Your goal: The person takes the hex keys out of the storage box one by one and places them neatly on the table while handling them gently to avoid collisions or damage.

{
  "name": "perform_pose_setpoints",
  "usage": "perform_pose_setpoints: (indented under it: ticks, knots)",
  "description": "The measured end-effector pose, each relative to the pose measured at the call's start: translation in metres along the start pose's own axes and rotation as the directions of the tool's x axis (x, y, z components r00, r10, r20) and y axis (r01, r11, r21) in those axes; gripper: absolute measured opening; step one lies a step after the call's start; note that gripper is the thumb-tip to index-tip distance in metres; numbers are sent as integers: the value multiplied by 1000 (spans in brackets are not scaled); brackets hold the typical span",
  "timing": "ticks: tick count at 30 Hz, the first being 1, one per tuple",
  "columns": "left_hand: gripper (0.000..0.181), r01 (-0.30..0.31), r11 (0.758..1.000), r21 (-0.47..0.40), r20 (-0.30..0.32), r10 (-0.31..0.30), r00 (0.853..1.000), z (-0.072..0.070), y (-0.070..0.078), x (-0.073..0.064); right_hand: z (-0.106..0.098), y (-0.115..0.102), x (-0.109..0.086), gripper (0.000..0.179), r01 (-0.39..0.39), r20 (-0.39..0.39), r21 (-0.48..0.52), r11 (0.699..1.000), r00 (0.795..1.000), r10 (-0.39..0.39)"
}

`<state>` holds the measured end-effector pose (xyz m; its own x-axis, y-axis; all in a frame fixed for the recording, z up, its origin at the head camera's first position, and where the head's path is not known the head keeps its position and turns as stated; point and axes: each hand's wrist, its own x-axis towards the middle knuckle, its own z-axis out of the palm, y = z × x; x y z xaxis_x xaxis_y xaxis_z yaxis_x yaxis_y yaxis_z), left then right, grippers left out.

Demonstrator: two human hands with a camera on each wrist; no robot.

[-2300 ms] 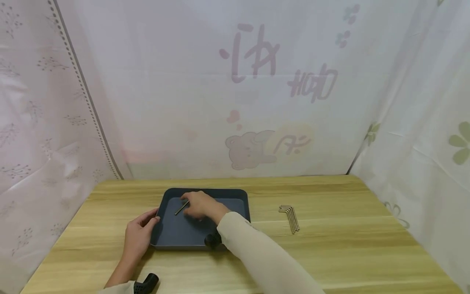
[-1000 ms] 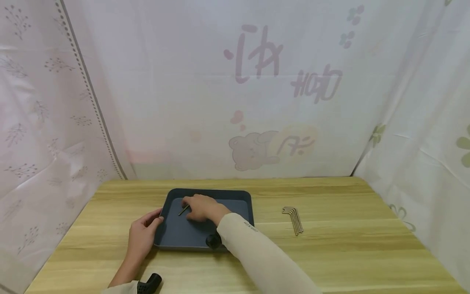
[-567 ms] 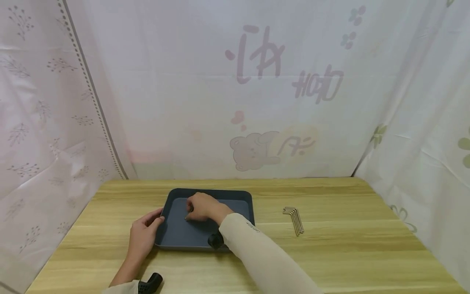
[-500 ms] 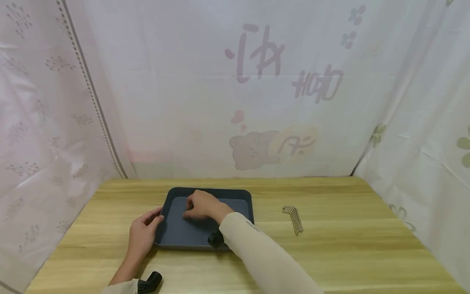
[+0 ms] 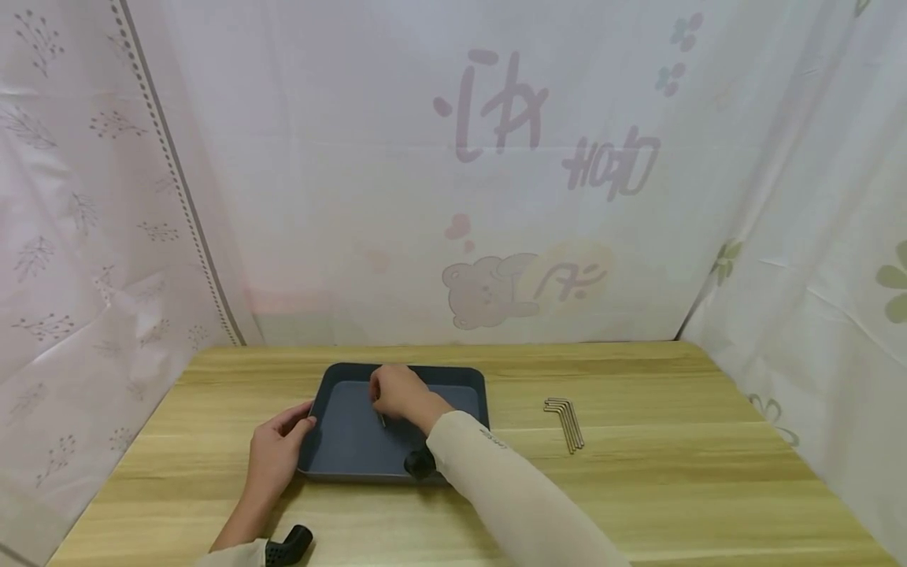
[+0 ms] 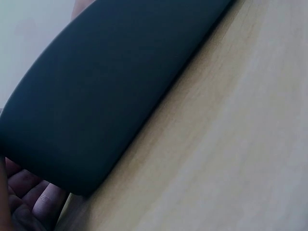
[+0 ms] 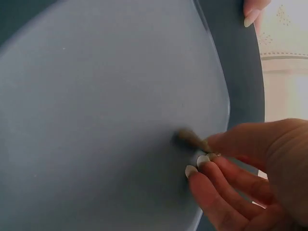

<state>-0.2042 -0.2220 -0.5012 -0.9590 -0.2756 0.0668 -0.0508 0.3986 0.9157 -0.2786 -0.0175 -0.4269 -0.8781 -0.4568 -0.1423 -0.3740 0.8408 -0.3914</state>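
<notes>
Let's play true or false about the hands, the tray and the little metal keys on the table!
1. The right hand pinches a thin metal key over the dark tray. True.
2. The left hand is lifted high above the table. False: it holds the tray's left edge.
3. A bunch of hex keys lies on the wood right of the tray. True.
4. The tray is bright red. False: it is dark blue-grey.

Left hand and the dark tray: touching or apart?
Touching. The head view shows the left hand with its thumb on the tray at the left rim; the left wrist view shows fingers under the tray's edge.
</notes>
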Motion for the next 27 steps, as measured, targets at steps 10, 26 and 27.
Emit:
perform_pose_setpoints:
  ticks: [10, 26, 27]
  knots:
    - [34, -2, 1000, 12, -5, 2, 1000, 0, 0, -1, -2, 13, -4, 29, 25, 21, 21, 999, 999, -25]
    - [35, -1, 1000, 22, -1, 1, 1000, 0, 2, -1, -4, 27, -9, 30, -171, 76, 424, 890, 985, 153]
    - [35, 0, 1000, 21, -2, 0, 1000, 0, 2, -1, -5, 25, -8, 30, -182, 72, 405, 896, 983, 167]
